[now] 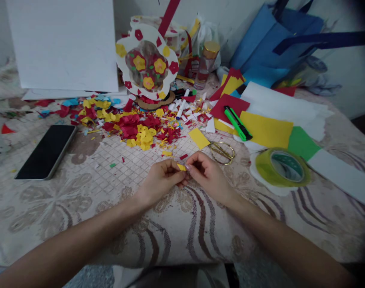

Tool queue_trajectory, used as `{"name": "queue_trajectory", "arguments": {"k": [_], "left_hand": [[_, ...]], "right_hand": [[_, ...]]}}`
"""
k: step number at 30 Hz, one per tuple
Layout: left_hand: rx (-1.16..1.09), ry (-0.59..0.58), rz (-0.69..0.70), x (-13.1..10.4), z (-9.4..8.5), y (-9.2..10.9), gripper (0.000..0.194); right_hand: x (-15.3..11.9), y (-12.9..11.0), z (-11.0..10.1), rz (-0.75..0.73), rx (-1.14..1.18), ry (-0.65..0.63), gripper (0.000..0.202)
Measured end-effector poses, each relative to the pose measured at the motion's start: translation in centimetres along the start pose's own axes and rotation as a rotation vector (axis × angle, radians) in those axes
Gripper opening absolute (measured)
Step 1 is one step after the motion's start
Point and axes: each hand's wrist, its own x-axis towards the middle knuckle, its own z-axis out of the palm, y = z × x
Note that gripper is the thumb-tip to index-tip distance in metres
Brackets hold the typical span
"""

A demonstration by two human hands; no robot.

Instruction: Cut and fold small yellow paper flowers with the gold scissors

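Between my two hands, above the patterned tablecloth, is a small piece of yellow paper (181, 167). My left hand (162, 178) pinches it from the left, fingers curled. From the right, the thumb and fingertips of my right hand (208, 174) close on its other end. Just beyond my right hand lie gold-handled scissors (222, 153), their blades partly under or beside a yellow paper rectangle (199, 138). Cut yellow paper flowers (143, 138) and red paper flowers (130, 127) are heaped past my left hand.
A black phone (47, 152) lies at left. On the right are a roll of yellow tape (262, 168), a green cutter (236, 123) and coloured paper sheets (266, 129). A flower-decorated paper lantern (120, 68), a gold-capped bottle (204, 66) and a blue bag (254, 44) stand behind.
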Motion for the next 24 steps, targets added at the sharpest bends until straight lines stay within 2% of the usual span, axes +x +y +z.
{"name": "queue_trajectory", "arguments": {"k": [9, 17, 24], "left_hand": [[-0.012, 0.037, 0.022, -0.02, 0.08, -0.26, 0.012], [-0.206, -0.012, -0.062, 0.05, 0.22, -0.11, 0.016], [-0.075, -0.006, -0.07, 0.1, 0.21, -0.32, 0.014]], "right_hand": [[-0.16, 0.21, 0.48, -0.027, -0.022, 0.038, 0.001], [-0.05, 0.5, 0.41, -0.051, -0.055, 0.1, 0.004], [-0.34, 0.56, 0.58, -0.03, -0.036, 0.079, 0.003]]}}
